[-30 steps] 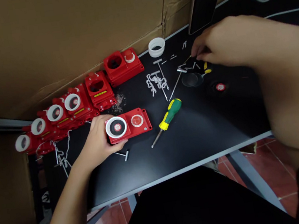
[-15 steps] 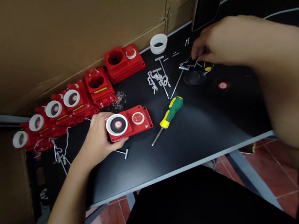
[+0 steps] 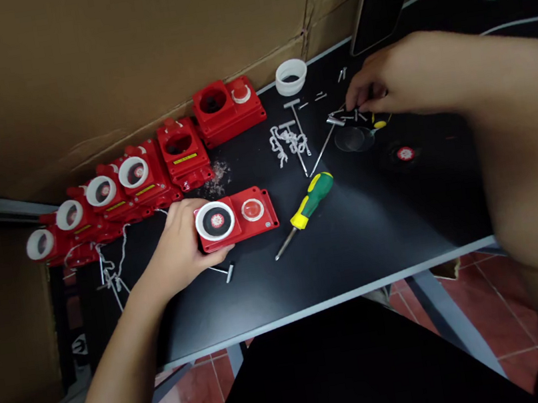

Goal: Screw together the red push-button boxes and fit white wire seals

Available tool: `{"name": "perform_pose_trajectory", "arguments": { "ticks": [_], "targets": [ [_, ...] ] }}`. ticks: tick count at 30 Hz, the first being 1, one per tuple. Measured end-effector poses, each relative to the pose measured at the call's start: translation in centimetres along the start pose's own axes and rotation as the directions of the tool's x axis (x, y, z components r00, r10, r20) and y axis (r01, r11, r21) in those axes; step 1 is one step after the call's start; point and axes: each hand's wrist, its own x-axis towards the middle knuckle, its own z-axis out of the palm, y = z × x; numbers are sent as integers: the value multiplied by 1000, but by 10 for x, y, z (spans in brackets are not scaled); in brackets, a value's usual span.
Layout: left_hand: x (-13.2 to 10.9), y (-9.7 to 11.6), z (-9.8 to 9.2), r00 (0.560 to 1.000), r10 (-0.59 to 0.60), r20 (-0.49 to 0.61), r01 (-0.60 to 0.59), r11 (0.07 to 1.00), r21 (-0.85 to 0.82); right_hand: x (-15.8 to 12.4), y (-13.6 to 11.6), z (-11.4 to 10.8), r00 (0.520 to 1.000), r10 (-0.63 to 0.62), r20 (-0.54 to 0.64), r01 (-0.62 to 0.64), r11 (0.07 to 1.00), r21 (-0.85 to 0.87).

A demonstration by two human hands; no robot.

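My left hand (image 3: pixel 180 248) is wrapped round the left end of a red alarm box (image 3: pixel 248 233). On the box's face are a white ring with a dark disc inside and a round red lamp. At the back right, my right hand (image 3: pixel 375 84) reaches down to several small loose screws (image 3: pixel 348 117), thumb and fingers drawn together; anything between the fingertips is too small to make out. Clear round discs (image 3: pixel 355 139) lie just below those fingers. A green and yellow screwdriver (image 3: pixel 313 200) rests on the black table (image 3: pixel 355 236), right of the held box.
Several more red boxes (image 3: pixel 181 154) line the cardboard wall (image 3: pixel 127 61) at the back left. White rings (image 3: pixel 291 78) are stacked behind small T-shaped metal hammers (image 3: pixel 325 151) and white cord (image 3: pixel 285 142). A black disc with a red-and-white centre (image 3: pixel 405 153) lies to the right.
The view has shifted slightly, so the table's contents appear a little further right. My left hand keeps its hold on the red box; the right fingers stay at the screws.
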Motion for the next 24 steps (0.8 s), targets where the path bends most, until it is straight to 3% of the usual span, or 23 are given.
{"name": "perform_pose_trajectory", "arguments": {
  "ticks": [6,10,13,16,18,19,21,24],
  "targets": [
    [0,2,-1,1000,-31,4,31,1000,-4,2,1,4,990,-108,-91,113,992,52],
    [1,3,-1,999,-31,16,31,999,-11,-10,3,-10,994,-97,-58,103,990,101],
    [1,3,-1,1000,-6,10,7,1000,-10,-22,0,-25,975,-62,-211,103,976,190],
    [-2,2,2,999,29,-12,-30,999,-36,-31,-13,-29,912,-98,-398,218,938,269],
    [-3,0,6,998,20,-52,-26,993,-117,-35,-29,-25,860,-228,-457,381,883,276],
    [-4,-1,8,998,4,-68,-16,984,-177,-36,-38,-21,815,-316,-485,477,841,255],
    [-5,-2,11,997,-33,-69,11,956,-294,-39,-59,-12,678,-473,-562,650,742,161],
    [-4,-5,11,998,-56,-22,45,935,-351,-46,-88,1,588,-579,-565,730,680,63]
  ]
}}
